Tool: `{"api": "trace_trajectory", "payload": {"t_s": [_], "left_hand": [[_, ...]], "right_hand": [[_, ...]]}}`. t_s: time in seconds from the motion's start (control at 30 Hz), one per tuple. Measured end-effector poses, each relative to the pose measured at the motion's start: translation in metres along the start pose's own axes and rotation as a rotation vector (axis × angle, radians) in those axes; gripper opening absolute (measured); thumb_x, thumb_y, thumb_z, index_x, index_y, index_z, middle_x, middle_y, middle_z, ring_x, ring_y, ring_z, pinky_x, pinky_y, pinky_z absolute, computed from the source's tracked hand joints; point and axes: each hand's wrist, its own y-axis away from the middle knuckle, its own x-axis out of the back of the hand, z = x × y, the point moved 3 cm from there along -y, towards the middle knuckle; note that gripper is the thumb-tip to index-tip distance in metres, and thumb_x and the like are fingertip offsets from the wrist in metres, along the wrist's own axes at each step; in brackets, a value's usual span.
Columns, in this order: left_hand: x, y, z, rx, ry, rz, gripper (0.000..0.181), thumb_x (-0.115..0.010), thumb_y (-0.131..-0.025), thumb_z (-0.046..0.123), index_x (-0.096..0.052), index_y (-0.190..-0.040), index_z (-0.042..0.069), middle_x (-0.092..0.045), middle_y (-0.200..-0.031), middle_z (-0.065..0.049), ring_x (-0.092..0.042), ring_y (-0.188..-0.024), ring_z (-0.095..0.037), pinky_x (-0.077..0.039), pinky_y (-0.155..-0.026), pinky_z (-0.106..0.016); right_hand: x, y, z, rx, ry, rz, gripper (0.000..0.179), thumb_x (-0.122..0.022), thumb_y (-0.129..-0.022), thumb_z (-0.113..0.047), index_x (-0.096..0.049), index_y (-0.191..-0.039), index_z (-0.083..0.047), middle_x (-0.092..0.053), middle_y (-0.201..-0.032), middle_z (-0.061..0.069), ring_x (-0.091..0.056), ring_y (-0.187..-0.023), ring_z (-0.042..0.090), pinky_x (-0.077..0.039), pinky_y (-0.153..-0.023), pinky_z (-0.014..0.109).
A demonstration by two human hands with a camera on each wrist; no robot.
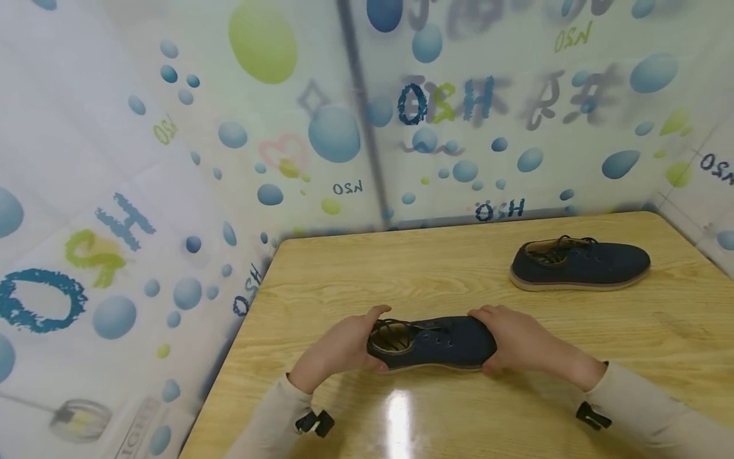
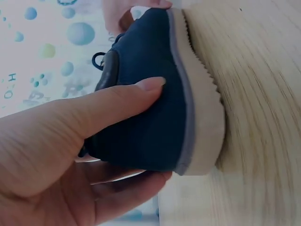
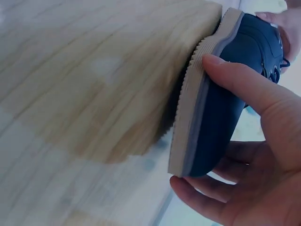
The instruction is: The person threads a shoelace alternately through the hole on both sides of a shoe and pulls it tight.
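Note:
A navy lace-up shoe (image 1: 453, 341) with a pale ridged sole (image 2: 204, 108) lies sideways between both hands, sole down, close over the wooden table. My left hand (image 1: 346, 344) grips the heel end; in the left wrist view its thumb (image 2: 127, 101) lies along the side of the heel and the fingers curl behind it. Around the toe end my right hand (image 1: 518, 338) holds on, its thumb (image 3: 235, 75) against the side near the sole. Dark laces (image 1: 432, 327) cross the shoe's upper, and its opening faces up at the left.
A second, matching navy shoe (image 1: 590, 264) stands on the table (image 1: 355, 274) at the back right, toe to the right. Behind the table rises a pale wall covering (image 1: 504, 38) printed with blue and green drops. A bright light reflection lies on the tabletop in front of the held shoe.

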Motion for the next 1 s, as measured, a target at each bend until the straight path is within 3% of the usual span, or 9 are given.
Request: {"api": "trace_trajectory", "payload": {"t_s": [0.17,0.27,0.53,0.73,0.8,0.87,0.93,1.0], "left_hand": [[0.0,-0.015,0.008,-0.047,0.025,0.069,0.109,-0.088,-0.071,0.042,-0.025,-0.155,0.016,-0.053,-0.055,0.008,-0.049,-0.049,-0.004,-0.047,-0.059,-0.024],[-0.001,-0.026,0.012,-0.062,0.022,0.1,0.108,-0.088,-0.071,0.043,-0.025,-0.155,0.015,-0.055,-0.057,0.008,-0.05,-0.051,-0.003,-0.051,-0.064,-0.025],[-0.009,-0.047,0.017,-0.035,0.063,0.087,0.105,-0.085,-0.076,0.042,-0.024,-0.156,0.015,-0.054,-0.056,0.009,-0.051,-0.05,-0.004,-0.053,-0.069,-0.028],[-0.016,-0.053,0.013,-0.026,0.088,0.064,0.105,-0.083,-0.078,0.043,-0.02,-0.157,0.015,-0.058,-0.057,0.004,-0.056,-0.051,-0.009,-0.053,-0.07,-0.027],[-0.016,-0.052,0.013,-0.033,0.077,0.077,0.107,-0.081,-0.078,0.047,-0.017,-0.158,0.016,-0.069,-0.073,0.0,-0.067,-0.068,-0.016,-0.055,-0.075,-0.03],[-0.014,-0.051,0.013,-0.048,0.058,0.099,0.11,-0.078,-0.079,0.054,-0.012,-0.16,0.017,-0.073,-0.107,-0.007,-0.07,-0.099,-0.023,-0.055,-0.089,-0.035],[-0.009,-0.05,0.014,-0.083,0.008,0.143,0.112,-0.072,-0.08,0.061,-0.008,-0.16,0.018,-0.057,-0.141,-0.01,-0.056,-0.13,-0.029,-0.047,-0.107,-0.041],[-0.002,-0.05,0.018,-0.109,-0.044,0.18,0.112,-0.067,-0.081,0.067,-0.005,-0.161,0.02,-0.03,-0.163,-0.007,-0.032,-0.149,-0.031,-0.034,-0.118,-0.048]], "right_hand": [[0.012,0.005,0.018,-0.004,-0.002,0.069,0.093,-0.092,-0.063,-0.041,-0.054,-0.139,-0.004,-0.061,-0.133,0.018,-0.061,-0.117,0.039,-0.054,-0.088,0.053],[0.017,0.007,0.029,-0.003,-0.004,0.088,0.093,-0.092,-0.063,-0.039,-0.054,-0.139,-0.002,-0.06,-0.134,0.019,-0.059,-0.119,0.042,-0.053,-0.09,0.054],[0.015,0.005,0.049,-0.027,-0.014,0.084,0.095,-0.093,-0.062,-0.038,-0.052,-0.139,0.0,-0.055,-0.138,0.028,-0.056,-0.12,0.048,-0.052,-0.09,0.056],[0.013,0.001,0.054,-0.033,-0.04,0.015,0.096,-0.092,-0.064,-0.039,-0.05,-0.141,0.002,-0.053,-0.14,0.029,-0.055,-0.121,0.049,-0.05,-0.092,0.057],[0.014,0.002,0.054,-0.045,-0.071,-0.001,0.098,-0.089,-0.068,-0.045,-0.046,-0.144,0.001,-0.05,-0.143,0.03,-0.052,-0.125,0.051,-0.048,-0.095,0.059],[0.019,0.004,0.054,-0.048,-0.091,0.024,0.101,-0.083,-0.072,-0.053,-0.042,-0.147,0.0,-0.046,-0.147,0.03,-0.047,-0.129,0.053,-0.046,-0.096,0.062],[0.027,0.006,0.053,-0.04,-0.089,0.089,0.102,-0.075,-0.076,-0.061,-0.038,-0.15,-0.003,-0.042,-0.15,0.029,-0.041,-0.133,0.054,-0.042,-0.1,0.065],[0.036,0.008,0.051,-0.024,-0.033,0.179,0.101,-0.07,-0.079,-0.064,-0.035,-0.153,-0.006,-0.036,-0.155,0.026,-0.036,-0.137,0.053,-0.037,-0.103,0.068]]}}
